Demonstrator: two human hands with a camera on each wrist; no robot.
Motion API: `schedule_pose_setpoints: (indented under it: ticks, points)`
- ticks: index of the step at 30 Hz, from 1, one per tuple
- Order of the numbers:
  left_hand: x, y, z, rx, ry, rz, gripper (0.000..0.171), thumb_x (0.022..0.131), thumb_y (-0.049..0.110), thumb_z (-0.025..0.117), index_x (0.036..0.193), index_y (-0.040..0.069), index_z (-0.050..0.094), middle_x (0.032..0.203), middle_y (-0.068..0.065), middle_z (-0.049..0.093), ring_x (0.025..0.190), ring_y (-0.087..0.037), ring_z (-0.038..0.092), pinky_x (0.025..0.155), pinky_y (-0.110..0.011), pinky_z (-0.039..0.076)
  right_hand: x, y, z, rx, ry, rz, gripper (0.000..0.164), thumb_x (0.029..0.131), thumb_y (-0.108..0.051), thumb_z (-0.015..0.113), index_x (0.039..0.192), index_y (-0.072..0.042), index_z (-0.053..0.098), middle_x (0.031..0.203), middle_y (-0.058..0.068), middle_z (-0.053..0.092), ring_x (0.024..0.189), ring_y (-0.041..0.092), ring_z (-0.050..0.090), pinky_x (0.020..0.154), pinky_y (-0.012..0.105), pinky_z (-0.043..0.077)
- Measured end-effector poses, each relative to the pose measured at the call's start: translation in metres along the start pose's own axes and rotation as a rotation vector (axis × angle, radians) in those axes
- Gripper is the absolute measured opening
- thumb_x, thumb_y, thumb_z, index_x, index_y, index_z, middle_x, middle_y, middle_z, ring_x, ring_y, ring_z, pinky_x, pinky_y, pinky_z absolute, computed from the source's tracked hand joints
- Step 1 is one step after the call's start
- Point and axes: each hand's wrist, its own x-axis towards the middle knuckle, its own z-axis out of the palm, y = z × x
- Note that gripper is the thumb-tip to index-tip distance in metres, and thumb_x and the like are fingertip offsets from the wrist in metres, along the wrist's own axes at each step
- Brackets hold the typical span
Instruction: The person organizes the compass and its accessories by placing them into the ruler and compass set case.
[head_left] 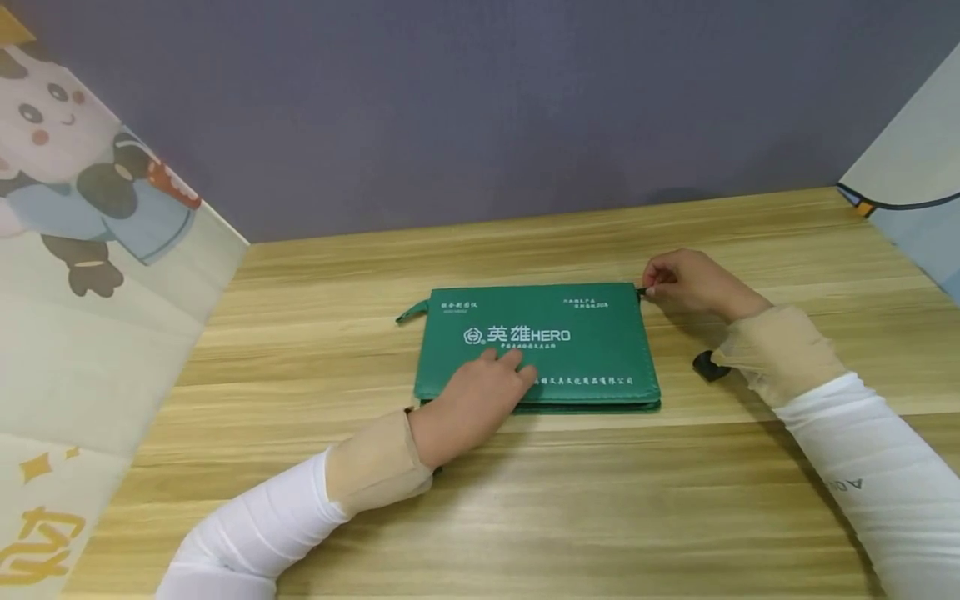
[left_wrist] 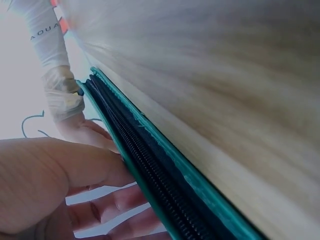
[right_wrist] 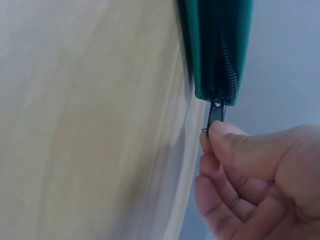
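A flat green zip case (head_left: pixel 536 346) with white lettering lies on the wooden table. My left hand (head_left: pixel 476 400) rests on its front left part, fingers spread over the cover. In the left wrist view the thumb (left_wrist: pixel 100 162) lies at the cover's edge, beside the black zipper (left_wrist: pixel 150 167) along the front side. At the back right corner, my right hand (head_left: pixel 686 283) pinches the black zipper pull (right_wrist: pixel 216 114) between thumb and forefinger. The other fingers are curled below, holding nothing. Zipper teeth (right_wrist: pixel 228 62) show in the case's end above the pull.
A green strap (head_left: pixel 412 312) sticks out from the case's back left corner. The wooden table (head_left: pixel 570 500) meets a grey-blue wall panel (head_left: pixel 480 117) at the back. Light panels with cartoon prints (head_left: pixel 67 150) stand at the left, and another pale panel stands at the right.
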Motion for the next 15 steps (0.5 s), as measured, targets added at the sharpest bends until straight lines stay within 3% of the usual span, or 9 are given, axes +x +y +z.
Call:
schedule_pose_setpoints:
  ticks: [8,15]
  points:
    - [0.0028,-0.0017,-0.0006,-0.013,-0.013,0.01,0.03,0.086,0.0,0.062,0.113,0.013,0.065,0.105,-0.006,0.063,0.084,-0.022,0.058,0.074,-0.032,0.052,-0.0045,-0.0033,-0.0004,-0.132,0.019,-0.087,0.005,0.087,0.003,0.06,0.085,-0.001,0.059,0.078,0.009,0.063,0.072,0.02,0.055,0.067,0.04,0.044]
    - [0.004,-0.0022,0.0,-0.032,-0.01,0.013,0.029,0.087,0.001,0.062,0.113,0.012,0.065,0.106,-0.007,0.063,0.087,-0.022,0.058,0.075,-0.032,0.052,-0.007,-0.0056,0.0002,-0.172,0.006,-0.126,0.008,0.085,0.007,0.06,0.085,-0.001,0.059,0.078,0.008,0.063,0.072,0.02,0.056,0.065,0.039,0.045]
